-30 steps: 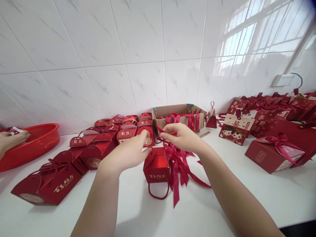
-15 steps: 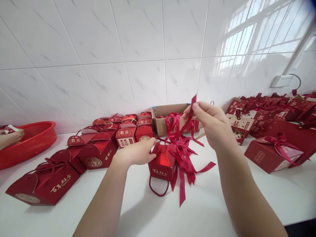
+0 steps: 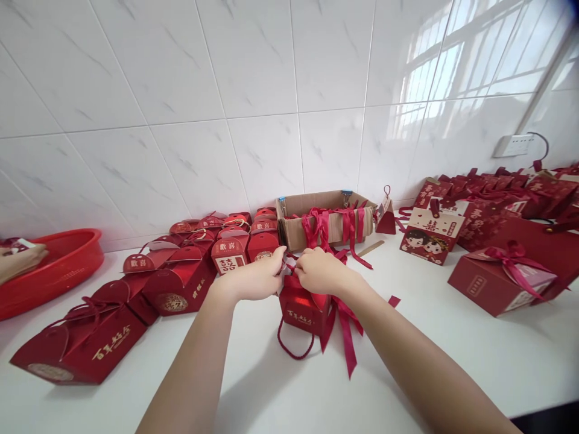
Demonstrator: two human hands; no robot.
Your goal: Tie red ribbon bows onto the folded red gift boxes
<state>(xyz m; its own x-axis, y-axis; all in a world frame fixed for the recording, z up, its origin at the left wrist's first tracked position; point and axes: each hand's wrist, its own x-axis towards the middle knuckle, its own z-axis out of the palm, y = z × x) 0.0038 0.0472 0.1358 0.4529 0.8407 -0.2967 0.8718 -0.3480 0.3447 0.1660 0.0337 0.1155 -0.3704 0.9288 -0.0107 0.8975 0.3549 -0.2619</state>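
A small red gift box [image 3: 302,312] with gold lettering stands on the white table in front of me, its rope handle [image 3: 296,355] hanging down the near side. My left hand [image 3: 257,276] grips the left edge of the box's top, fingers closed. Beside it, my right hand [image 3: 323,272] is closed in a pinch over the top flaps on a dark red ribbon [image 3: 292,265], most of it hidden by the fingers. Loose crimson ribbons [image 3: 347,346] lie spread to the right of the box and partly behind it.
Behind stands a cardboard carton [image 3: 289,235] with ribbons draped over its rim. Rows of red boxes [image 3: 174,280] fill the left, near a red basin [image 3: 67,271] where another person's hand [image 3: 20,262] shows. On the right are a bow-tied box [image 3: 488,280] and several bags [image 3: 432,235].
My right hand has come down and left from above the carton to the box top, bringing the ribbon with it. The box has shifted slightly right; my left hand stays on it.
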